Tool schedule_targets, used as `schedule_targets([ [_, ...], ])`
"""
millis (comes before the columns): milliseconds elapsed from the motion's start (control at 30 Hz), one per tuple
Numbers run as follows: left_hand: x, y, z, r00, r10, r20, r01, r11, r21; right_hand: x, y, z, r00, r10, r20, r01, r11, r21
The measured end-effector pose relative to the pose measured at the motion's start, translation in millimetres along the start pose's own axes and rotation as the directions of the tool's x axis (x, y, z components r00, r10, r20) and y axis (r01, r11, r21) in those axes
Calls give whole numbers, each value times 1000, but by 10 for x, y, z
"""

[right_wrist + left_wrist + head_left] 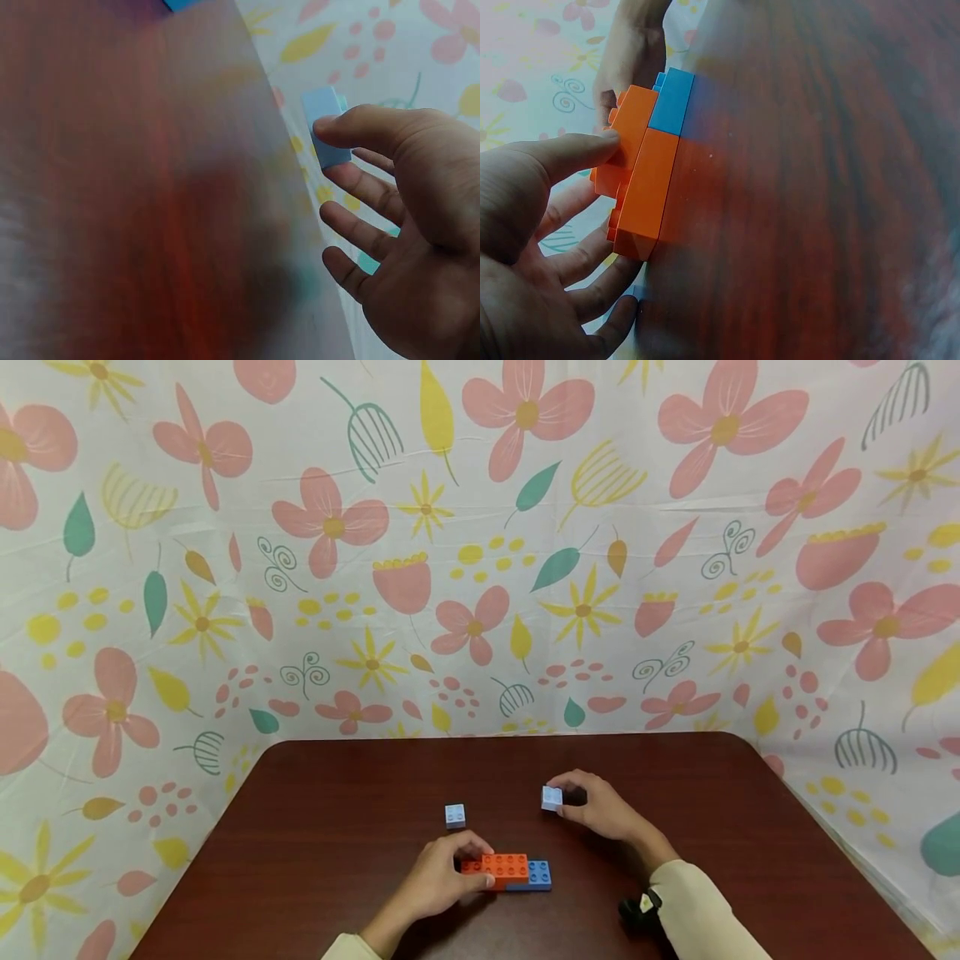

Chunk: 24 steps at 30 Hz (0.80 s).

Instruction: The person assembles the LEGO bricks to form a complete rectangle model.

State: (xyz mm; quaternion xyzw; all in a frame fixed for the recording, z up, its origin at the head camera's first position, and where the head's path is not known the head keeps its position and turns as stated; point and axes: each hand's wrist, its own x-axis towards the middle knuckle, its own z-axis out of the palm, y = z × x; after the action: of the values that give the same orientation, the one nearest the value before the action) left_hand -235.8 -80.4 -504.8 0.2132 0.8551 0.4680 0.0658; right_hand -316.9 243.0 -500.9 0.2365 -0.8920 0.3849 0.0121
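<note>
An orange brick (506, 867) lies on top of a lower layer made of another orange brick (646, 193) and a blue brick (539, 875), whose studs show at the right end. My left hand (441, 877) grips the orange bricks at their left end, thumb on the near side and fingers on the far side. Farther back on the right, my right hand (602, 808) pinches a light blue brick (552, 798) between thumb and fingers; the right wrist view shows this brick (327, 135) under the thumb.
Another light blue brick (455, 816) sits on the dark brown table (337, 793), just behind my left hand. A small black object (636, 914) is beside my right sleeve. A flowered cloth (480, 568) hangs behind the table.
</note>
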Motion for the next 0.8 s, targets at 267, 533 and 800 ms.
schedule_targets([
  [267,11,6,2,1000,15,-6,-15,1000,9,-199,-244,37,998,23,60,-22,1000,-12],
  [533,13,3,0,1000,11,1,-11,1000,2,-387,-468,69,996,-27,91,28,1000,-3],
  [800,-1,-6,3,1000,3,-6,-3,1000,3,-506,-601,142,990,-65,127,68,998,-14],
])
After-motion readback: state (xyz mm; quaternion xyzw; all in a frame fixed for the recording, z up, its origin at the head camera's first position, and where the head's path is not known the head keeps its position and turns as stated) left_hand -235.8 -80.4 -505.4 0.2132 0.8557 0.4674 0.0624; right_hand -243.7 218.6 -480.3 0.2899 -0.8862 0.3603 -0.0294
